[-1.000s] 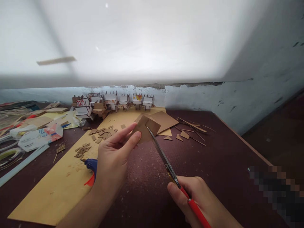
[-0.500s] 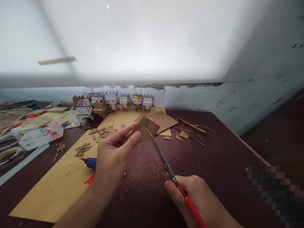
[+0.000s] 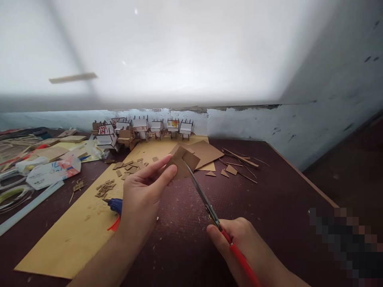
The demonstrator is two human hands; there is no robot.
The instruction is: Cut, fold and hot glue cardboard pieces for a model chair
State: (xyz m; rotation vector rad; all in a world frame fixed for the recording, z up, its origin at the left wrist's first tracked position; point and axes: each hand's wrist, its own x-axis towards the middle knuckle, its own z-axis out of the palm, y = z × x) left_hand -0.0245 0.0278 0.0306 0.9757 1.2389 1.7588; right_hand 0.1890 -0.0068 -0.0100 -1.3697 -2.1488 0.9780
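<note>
Between thumb and fingers, my left hand (image 3: 143,189) pinches a small piece of brown cardboard (image 3: 181,169) above the table. My right hand (image 3: 239,243) grips scissors (image 3: 205,195) with red handles, their narrow metal blades pointing up and to the left. The blade tips lie at the middle of the cardboard piece, along a line in it; whether they cut right through I cannot tell. A blue glue gun (image 3: 115,205) with an orange trigger sits partly hidden behind my left wrist. Small cut cardboard pieces (image 3: 104,187) are heaped left of my left hand.
Several miniature cardboard chairs (image 3: 140,125) stand along the wall. Larger cardboard sheets (image 3: 206,153), triangular offcuts (image 3: 225,173) and thin strips (image 3: 242,157) lie beyond the hands. A long yellow board (image 3: 50,251) crosses the dark table (image 3: 269,223). Tape rolls (image 3: 13,197) and glue sticks (image 3: 32,207) lie left.
The scissors and my right hand have shifted very slightly up and left. The cardboard piece stays in my left hand, almost unmoved.
</note>
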